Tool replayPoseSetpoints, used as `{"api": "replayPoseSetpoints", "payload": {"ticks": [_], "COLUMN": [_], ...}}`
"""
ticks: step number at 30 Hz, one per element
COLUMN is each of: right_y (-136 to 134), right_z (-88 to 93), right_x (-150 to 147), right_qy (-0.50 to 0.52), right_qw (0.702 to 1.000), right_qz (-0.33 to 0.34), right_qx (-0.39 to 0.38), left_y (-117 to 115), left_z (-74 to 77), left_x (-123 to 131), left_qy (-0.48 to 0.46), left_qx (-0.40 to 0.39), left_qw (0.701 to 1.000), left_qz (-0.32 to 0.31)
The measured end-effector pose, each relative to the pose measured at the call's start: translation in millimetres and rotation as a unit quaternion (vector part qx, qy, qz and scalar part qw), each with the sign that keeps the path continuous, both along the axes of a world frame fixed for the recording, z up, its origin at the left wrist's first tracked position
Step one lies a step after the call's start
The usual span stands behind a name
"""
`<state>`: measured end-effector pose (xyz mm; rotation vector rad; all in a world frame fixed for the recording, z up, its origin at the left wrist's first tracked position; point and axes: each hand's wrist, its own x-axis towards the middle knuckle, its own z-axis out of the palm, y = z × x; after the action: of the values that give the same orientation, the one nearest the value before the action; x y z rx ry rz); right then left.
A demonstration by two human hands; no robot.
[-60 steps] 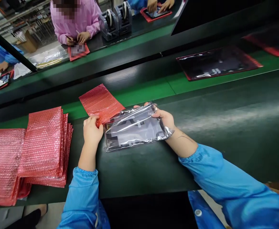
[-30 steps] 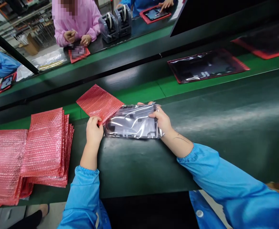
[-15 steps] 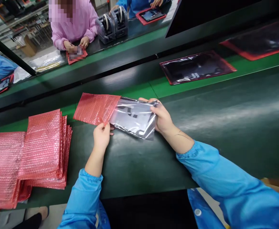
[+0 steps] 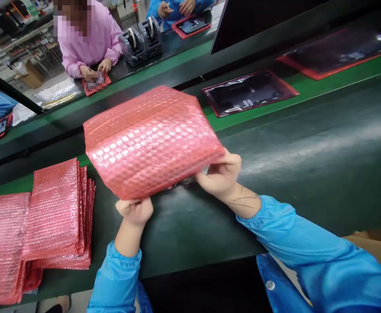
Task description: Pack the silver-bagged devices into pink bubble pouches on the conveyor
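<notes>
A pink bubble-wrap bag [image 4: 154, 139] is held up, tilted, above the dark green table, its wide face towards the camera. Its lower left edge is pinched by my left hand [image 4: 135, 210]. At the bag's right corner, my right hand [image 4: 221, 173] has its fingers closed on the edge. A bit of something clear and shiny shows beneath the lower edge, between the two hands. The flat panel in a clear sleeve is otherwise hidden behind or in the bag. Stacked pink bubble-wrap bags [image 4: 53, 208] lie on the left of the table.
Two dark panels on red sheets, one nearer [image 4: 251, 93] and one farther [image 4: 337, 54], lie along the green strip. Grey tape dispensers [image 4: 141, 41] stand across the bench. A person in pink [image 4: 89, 39] and others in blue work there. A dark screen [image 4: 262, 19] overhangs the back.
The bubble-wrap bag has been lifted and turned, and its wide face now covers the panel. My right hand has moved to the bag's corner. The view has shifted slightly.
</notes>
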<state>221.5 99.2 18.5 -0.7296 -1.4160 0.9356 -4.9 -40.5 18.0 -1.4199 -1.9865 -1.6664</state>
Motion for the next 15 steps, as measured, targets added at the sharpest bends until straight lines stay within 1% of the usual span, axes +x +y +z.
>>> {"api": "replayPoseSetpoints", "payload": {"ticks": [2,3,4,6,8,9,10,11,12,13,15], "right_y": [4.2,7.2,10.4,17.1,23.9,27.6,31.4,35.5,39.6,43.5,49.7], "right_z": [0.5,1.4,3.2,9.6,18.4,22.7,26.2,28.5,29.4,29.0,25.8], "right_x": [10.8,14.7,17.4,19.1,18.1,17.5,17.2,17.5,18.2,19.3,21.7], "right_qy": [-0.025,-0.036,-0.045,-0.065,-0.100,-0.122,-0.147,-0.179,-0.219,-0.266,-0.361], "right_qw": [0.998,0.996,0.996,0.996,0.994,0.992,0.988,0.982,0.972,0.958,0.917], "right_qz": [-0.060,-0.076,-0.079,-0.062,-0.032,-0.016,0.004,0.031,0.065,0.099,0.161], "right_qx": [-0.002,-0.005,-0.005,0.006,0.021,0.028,0.035,0.042,0.046,0.048,0.042], "left_y": [-4.1,-3.5,-1.7,3.6,8.0,9.5,10.7,11.8,13.2,14.9,19.2], "left_z": [-8.0,-8.2,-5.2,8.5,27.3,35.8,42.3,46.1,47.0,45.2,36.1], "left_x": [-3.3,-6.4,-10.4,-20.0,-30.5,-35.5,-40.2,-44.1,-47.1,-49.0,-49.9], "left_qy": [0.030,0.041,0.056,0.104,0.152,0.166,0.171,0.167,0.155,0.137,0.084], "left_qx": [-0.068,-0.081,-0.077,-0.031,0.027,0.034,0.017,-0.022,-0.081,-0.151,-0.284], "left_qw": [0.997,0.995,0.994,0.992,0.984,0.980,0.978,0.976,0.971,0.960,0.928], "left_qz": [-0.016,-0.031,-0.046,-0.070,-0.088,-0.100,-0.116,-0.137,-0.164,-0.190,-0.227]}}
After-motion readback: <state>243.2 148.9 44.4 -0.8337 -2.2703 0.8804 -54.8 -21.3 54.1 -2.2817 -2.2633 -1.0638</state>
